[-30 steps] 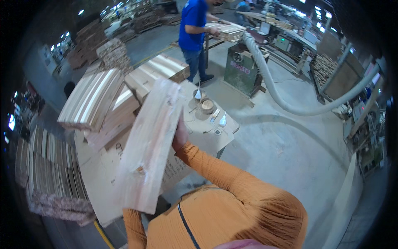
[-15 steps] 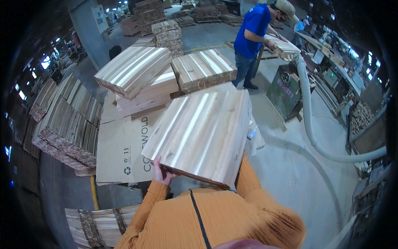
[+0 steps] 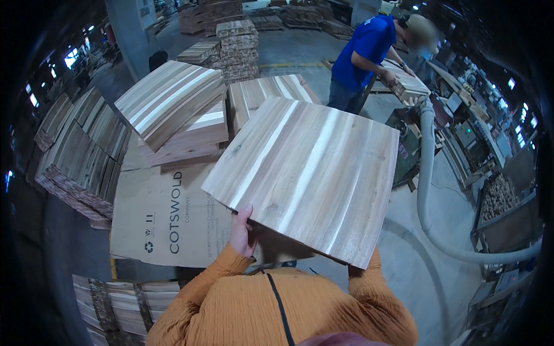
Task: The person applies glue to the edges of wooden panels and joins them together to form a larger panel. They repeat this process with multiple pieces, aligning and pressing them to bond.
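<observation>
A striped wooden panel (image 3: 306, 179) is raised in front of me, tilted, its broad face up. My left hand (image 3: 242, 232) grips its near left edge, thumb on top and the other fingers underneath. My right forearm (image 3: 366, 277) reaches to the panel's near right corner, and the hand itself is hidden beneath the wood. Beyond the panel, more striped panels (image 3: 173, 95) lie stacked askew on the left, with another stack (image 3: 242, 98) beside them, partly covered by the one I hold. Under these stacks lies a flat cardboard sheet (image 3: 138, 213).
Stacked wood stands at far left (image 3: 78, 155), lower left (image 3: 124, 305) and behind the cardboard (image 3: 238, 46). A person in a blue shirt (image 3: 366, 49) handles wood at a machine on the right. A thick pale hose (image 3: 426, 173) curves across the floor there.
The panel has swung to the right and its face has turned more toward me. My left hand has moved right with it. The person in blue leans further over the machine.
</observation>
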### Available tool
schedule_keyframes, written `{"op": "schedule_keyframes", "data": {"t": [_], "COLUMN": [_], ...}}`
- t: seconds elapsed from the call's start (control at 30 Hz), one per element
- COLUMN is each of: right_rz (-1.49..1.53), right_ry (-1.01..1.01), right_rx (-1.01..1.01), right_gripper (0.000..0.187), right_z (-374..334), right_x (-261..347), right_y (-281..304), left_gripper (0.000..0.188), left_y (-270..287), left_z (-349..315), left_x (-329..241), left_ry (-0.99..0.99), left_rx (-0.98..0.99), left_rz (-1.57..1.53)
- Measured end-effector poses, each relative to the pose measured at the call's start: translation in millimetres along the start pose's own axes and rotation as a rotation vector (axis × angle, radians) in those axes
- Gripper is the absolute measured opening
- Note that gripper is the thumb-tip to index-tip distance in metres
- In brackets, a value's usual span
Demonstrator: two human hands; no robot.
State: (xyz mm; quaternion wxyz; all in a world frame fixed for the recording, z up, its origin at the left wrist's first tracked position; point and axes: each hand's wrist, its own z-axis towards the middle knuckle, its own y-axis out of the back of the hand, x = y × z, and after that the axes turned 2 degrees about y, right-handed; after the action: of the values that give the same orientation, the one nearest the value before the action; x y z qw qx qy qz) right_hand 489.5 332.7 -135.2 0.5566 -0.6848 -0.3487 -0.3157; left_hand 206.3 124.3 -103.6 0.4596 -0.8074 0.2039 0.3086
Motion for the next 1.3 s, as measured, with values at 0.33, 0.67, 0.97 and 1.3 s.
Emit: {"op": "schedule_keyframes", "data": {"t": [0.33,0.67,0.97,1.3], "right_rz": [-0.252,-0.502,-0.752,-0.896], "right_ry": [-0.076,-0.177,-0.274,1.056], "right_rx": [-0.049,0.021,-0.027,0.016], "right_gripper": [0.059,0.059,0.061,0.056], "right_z": [167.3,334.1,394.3,159.2], "right_x": [-10.8,-79.1,-64.1,5.7], "right_y": [37.9,-13.5,-40.6,-57.8], "left_gripper": [0.030,0.076,0.066,0.060], "left_y": [-90.4,-76.7,-115.8,-105.8], "left_z": [131.1,236.2,292.6,310.5], "left_x": [-6.4,11.9,1.0,-2.9], "left_ry": [-0.168,-0.165,-0.345,-0.340], "left_rx": [-0.149,-0.267,-0.445,-0.232], "left_rz": [-0.018,-0.088,0.055,-0.031]}}
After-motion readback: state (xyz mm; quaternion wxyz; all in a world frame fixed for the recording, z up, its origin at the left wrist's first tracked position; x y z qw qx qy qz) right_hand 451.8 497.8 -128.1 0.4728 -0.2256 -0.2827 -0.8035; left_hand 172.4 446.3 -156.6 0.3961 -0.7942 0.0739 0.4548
